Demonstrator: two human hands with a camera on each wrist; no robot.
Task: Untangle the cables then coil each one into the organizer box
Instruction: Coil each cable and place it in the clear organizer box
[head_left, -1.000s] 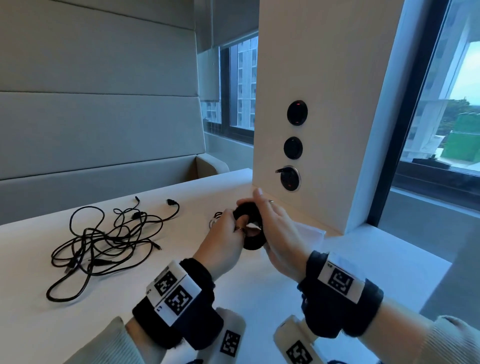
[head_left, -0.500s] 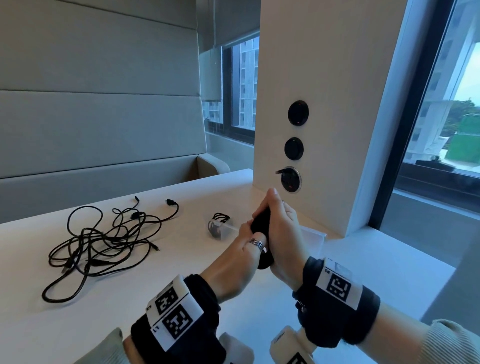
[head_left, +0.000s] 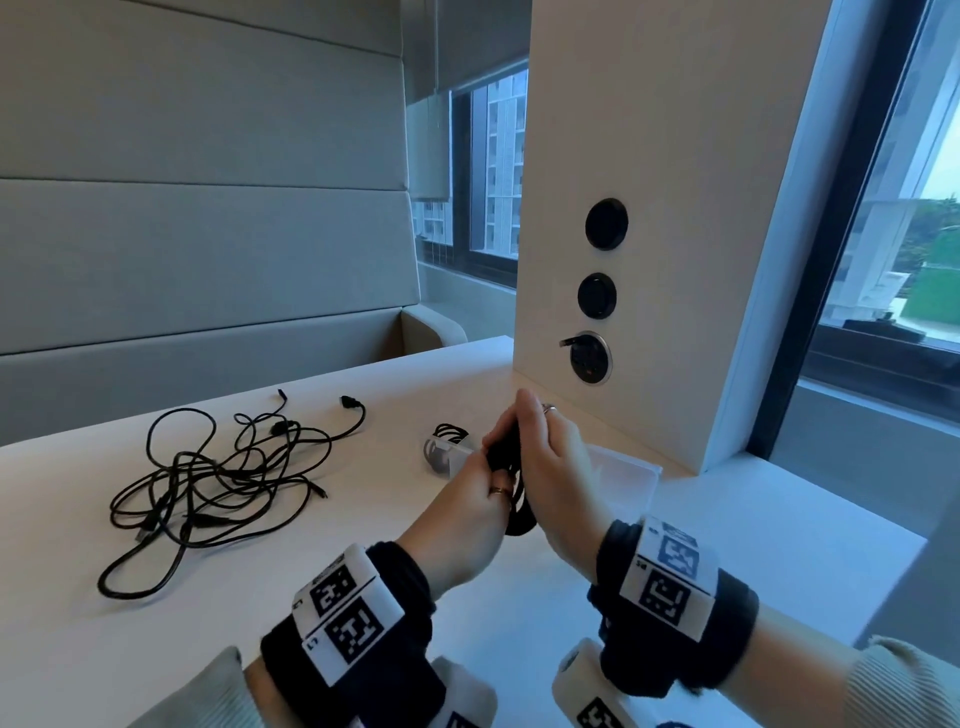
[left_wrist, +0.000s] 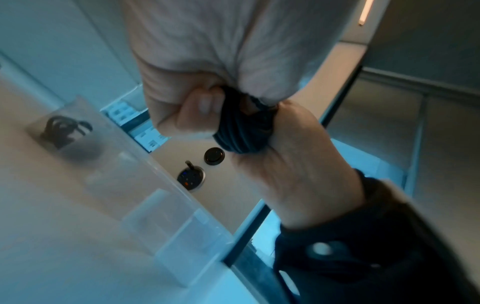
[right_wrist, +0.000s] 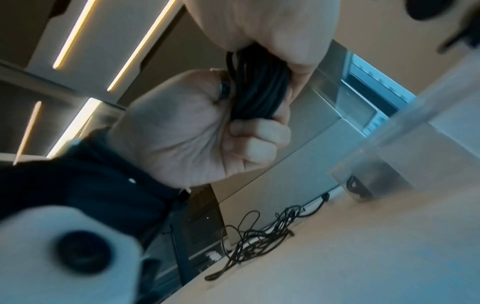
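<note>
Both hands hold one coiled black cable (head_left: 515, 499) upright between them, above the white table (head_left: 363, 597). My left hand (head_left: 491, 470) grips the coil's near side, fingers curled round the strands (right_wrist: 255, 88). My right hand (head_left: 540, 457) wraps the far side and covers most of the coil (left_wrist: 241, 131). Just behind the hands lies the clear organizer box (head_left: 631, 475); its left compartment holds another coiled cable (head_left: 448, 446). A tangle of black cables (head_left: 208, 483) sprawls on the table to the left.
A white pillar (head_left: 649, 208) with round black sockets (head_left: 592, 358) stands right behind the box. A padded grey bench back (head_left: 208, 260) runs beyond the table's far edge. Windows lie to the right.
The coil, earlier a round ring facing me, is now squeezed flat and edge-on between the two hands. The hands have closed together round it.
</note>
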